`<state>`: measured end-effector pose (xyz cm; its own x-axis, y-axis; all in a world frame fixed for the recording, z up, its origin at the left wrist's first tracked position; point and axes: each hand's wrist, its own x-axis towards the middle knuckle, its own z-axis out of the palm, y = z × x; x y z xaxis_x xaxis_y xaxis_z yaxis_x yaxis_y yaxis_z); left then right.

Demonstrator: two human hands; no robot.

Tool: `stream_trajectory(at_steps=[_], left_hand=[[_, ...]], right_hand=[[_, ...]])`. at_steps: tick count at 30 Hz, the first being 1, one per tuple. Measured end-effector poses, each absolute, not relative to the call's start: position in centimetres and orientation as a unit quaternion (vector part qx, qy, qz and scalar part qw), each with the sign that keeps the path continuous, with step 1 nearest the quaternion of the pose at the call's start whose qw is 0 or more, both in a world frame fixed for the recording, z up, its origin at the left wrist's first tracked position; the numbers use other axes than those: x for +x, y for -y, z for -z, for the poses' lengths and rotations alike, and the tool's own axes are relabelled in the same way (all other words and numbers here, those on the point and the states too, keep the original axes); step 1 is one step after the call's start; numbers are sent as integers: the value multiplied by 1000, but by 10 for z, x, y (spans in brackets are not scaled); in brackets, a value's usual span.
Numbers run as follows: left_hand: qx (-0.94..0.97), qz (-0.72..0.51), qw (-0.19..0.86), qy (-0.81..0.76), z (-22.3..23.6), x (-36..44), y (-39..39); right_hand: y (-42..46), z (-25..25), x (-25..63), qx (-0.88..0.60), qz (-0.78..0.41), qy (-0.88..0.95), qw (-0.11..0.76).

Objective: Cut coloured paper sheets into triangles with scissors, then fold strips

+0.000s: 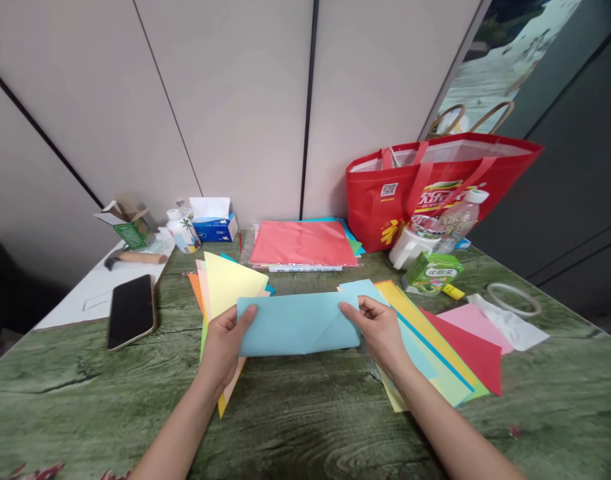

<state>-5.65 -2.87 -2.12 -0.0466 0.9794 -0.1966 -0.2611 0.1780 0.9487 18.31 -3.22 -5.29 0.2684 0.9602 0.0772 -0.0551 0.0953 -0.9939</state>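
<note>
A folded light blue paper (298,323) is held just above the green wood-grain table (305,413). My left hand (228,340) pinches its left edge, thumb on top. My right hand (380,327) pinches its right edge the same way. Under my left hand lies a fan of yellow, pink and orange sheets (225,283). Under my right hand lies a spread of yellow, green, blue and red sheets (445,353).
A stack of coloured paper topped with red (303,243) lies at the back. A red shopping bag (435,183), a plastic bottle (455,217), a green box (430,272) and a tape ring (514,298) stand right. A phone (131,310), tissue box (214,223) and small carton (128,223) sit left.
</note>
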Motion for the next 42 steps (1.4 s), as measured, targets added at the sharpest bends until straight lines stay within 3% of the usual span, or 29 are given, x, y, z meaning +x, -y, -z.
stream_trajectory(at_steps=[11,25,42], left_hand=[[342,-524,589,-512,22,-57,28],[360,-377,647,-556,40,-76,12],[404,-400,588,-575,58,-55,16]], right_hand=[[31,52,183,-509,-469,410,594],[30,65,184,-534,-570,477,402],[27,60,186,-592,-453,489,453]])
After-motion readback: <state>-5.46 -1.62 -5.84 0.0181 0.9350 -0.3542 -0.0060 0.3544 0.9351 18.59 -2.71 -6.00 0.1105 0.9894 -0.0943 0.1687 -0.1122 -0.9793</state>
